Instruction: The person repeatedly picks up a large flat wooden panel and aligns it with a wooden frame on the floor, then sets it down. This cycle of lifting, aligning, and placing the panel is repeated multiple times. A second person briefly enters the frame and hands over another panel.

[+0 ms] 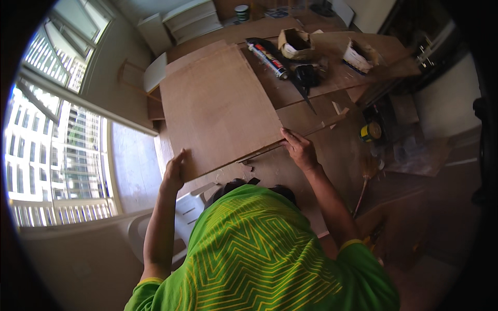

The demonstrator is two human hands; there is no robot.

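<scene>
A large, flat brown wooden panel (218,103) lies over the left part of the workbench, its near edge sticking out toward me. My left hand (174,171) grips the near left corner, fingers along the side edge. At the near right corner, my right hand (299,147) holds the panel with fingers on top and the thumb side hidden by the edge. Beyond the panel's right side lie a caulking tube (268,61) and a dark handsaw (302,94), with a small black object (306,75) beside them.
Two cut-open containers (295,44) (359,57) stand on the workbench (332,46). A white plastic chair (189,212) is close by my left arm. Windows (62,140) line the left wall. On the right are a yellow-and-black can (370,132) and a broom-like brush (370,168).
</scene>
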